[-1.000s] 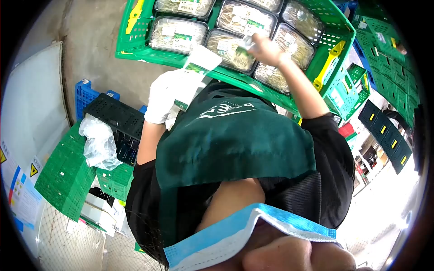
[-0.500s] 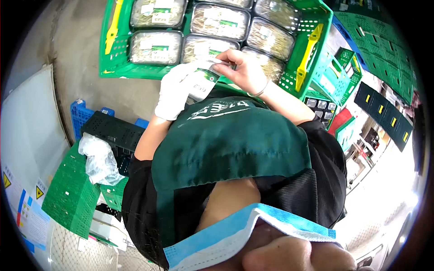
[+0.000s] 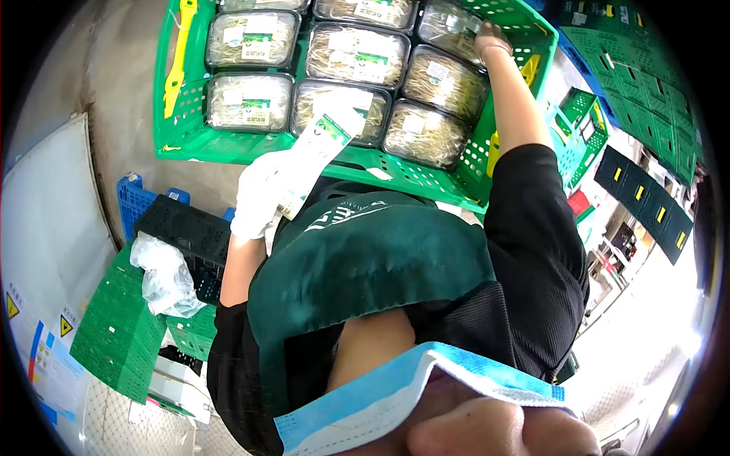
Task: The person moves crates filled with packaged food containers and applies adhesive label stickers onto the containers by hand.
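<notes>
My left hand [image 3: 258,194], in a white glove, is closed around a strip of labels [image 3: 323,148]. The strip is white with green print, and its upper end hangs over the near edge of a green crate [image 3: 304,156]. Inside the crate, black trays with clear lids hold pale, thin strands, perhaps sprouts. My bare right hand [image 3: 493,42] reaches to the right end of the far-right tray [image 3: 450,29]; its fingers are too dark and small to make out. Several trays carry white and green labels, such as the left tray [image 3: 249,102]. The near-right tray [image 3: 426,134] shows only a whitish label.
Yellow handles [image 3: 179,57] sit on the crate's sides. To the left, a clear plastic bag [image 3: 167,273] lies by a black crate [image 3: 182,228] and a green crate [image 3: 118,327]. Stacked green crates [image 3: 639,83] stand at the right.
My right hand has left the label strip and stretched out to the far-right tray. My left hand has moved slightly left and down with the strip. The crate appears lower and further left.
</notes>
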A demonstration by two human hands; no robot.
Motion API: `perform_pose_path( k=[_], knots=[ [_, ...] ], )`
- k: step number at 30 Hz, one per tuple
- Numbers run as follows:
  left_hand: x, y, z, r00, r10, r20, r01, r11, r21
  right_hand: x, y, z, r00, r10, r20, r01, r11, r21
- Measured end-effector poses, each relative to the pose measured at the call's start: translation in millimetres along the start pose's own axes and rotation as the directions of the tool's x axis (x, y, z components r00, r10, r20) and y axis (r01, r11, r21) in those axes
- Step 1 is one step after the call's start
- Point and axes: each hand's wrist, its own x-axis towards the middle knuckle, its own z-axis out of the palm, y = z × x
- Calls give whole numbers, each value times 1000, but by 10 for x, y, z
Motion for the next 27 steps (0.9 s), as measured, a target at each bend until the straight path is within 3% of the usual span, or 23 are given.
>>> perform_pose_path(
  k=[1,3,5,6,7,8,9,11,12,13,15,16,17,19,20,21,22,23,24,25,26,27],
  knots=[
    [-14,-7,-21,1000,-6,-10,7,1000,24,-50,-34,6,1000,-3,5,3,1000,2],
    [-6,52,35,1000,-5,-4,5,998,70,-310,-51,-102,990,47,-132,-41,998,50],
    [56,97,124,1000,23,0,-23,994,106,-997,-295,-625,972,-227,-55,230,889,396],
    [70,92,157,997,80,-4,-79,989,128,-1306,-354,-601,861,-506,-48,367,554,748],
    [66,91,193,991,134,-7,-132,980,151,-1655,-485,-701,703,-705,-86,366,256,895],
    [60,170,236,996,90,-11,-89,995,34,-2054,-609,-947,668,-739,-87,407,266,874],
    [75,191,210,996,92,-8,-92,995,34,-2302,-710,-1144,631,-771,-85,448,273,851],
    [135,196,90,983,54,178,-76,990,116,-2422,-799,-996,590,-758,-279,623,207,754],
    [178,230,9,958,46,285,-143,933,330,-2485,-833,-988,597,-741,-305,636,206,744],
    [97,425,157,926,304,224,-372,837,402,-2557,-829,-1078,608,-770,-195,586,269,764],
    [69,516,454,946,284,159,-296,953,61,-2724,-852,-1104,628,-753,-198,528,225,819],
    [51,615,495,887,384,257,-443,866,232,-2777,-848,-1005,668,-707,-234,494,186,849],
    [53,565,537,926,308,220,-361,892,273,-2787,-779,-1062,716,-680,-155,476,314,822],
    [132,307,502,943,186,277,-305,818,488,-2615,-577,-1080,726,-619,-301,604,363,709],
    [111,299,501,854,328,405,-515,649,560,-2432,-432,-1129,818,-528,-227,527,531,664],
    [110,284,475,853,326,408,-515,650,558,-2210,-254,-1126,895,-416,-161,423,677,602],
    [116,267,421,804,404,436,-594,563,574,-1913,-19,-985,904,-408,-129,422,799,428],
    [125,262,367,747,476,464,-662,466,587,-1595,158,-812,912,-397,-102,410,882,234],
    [103,365,311,796,362,485,-602,397,692,-1376,215,-604,941,-339,22,334,935,121],
    [180,137,134,789,411,456,-602,374,705,-1235,228,-367,956,-259,136,262,965,-4],
    [151,63,36,893,338,297,-445,759,475,-1136,199,-120,953,-237,186,245,969,-22],
    [106,25,-22,965,186,182,-210,970,119,-1083,172,99,947,-216,237,232,972,-42]
  ],
)
